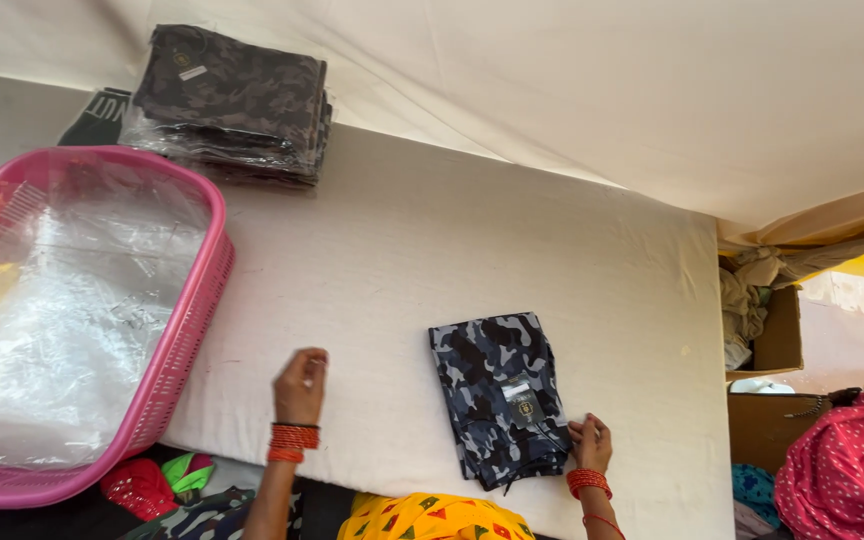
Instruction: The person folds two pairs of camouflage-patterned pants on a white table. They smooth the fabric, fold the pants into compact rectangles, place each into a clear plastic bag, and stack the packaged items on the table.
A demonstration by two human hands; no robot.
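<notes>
A folded garment in blue-grey camouflage cloth (497, 395) lies on the white table (432, 240), a small tag on its near half. My right hand (590, 443) rests at its near right corner, fingers pinched on the edge of the cloth or its tag string. My left hand (301, 385) hovers over the bare table to the left of the garment, fingers curled together, with nothing seen in it. Red bangles ring both wrists.
A pink plastic basket (187, 340) full of clear plastic bags stands at the left. A stack of bagged brown camouflage garments (232, 100) sits at the far left of the table. Cardboard boxes (780, 340) with cloth and a pink dotted bundle (837, 470) are at the right.
</notes>
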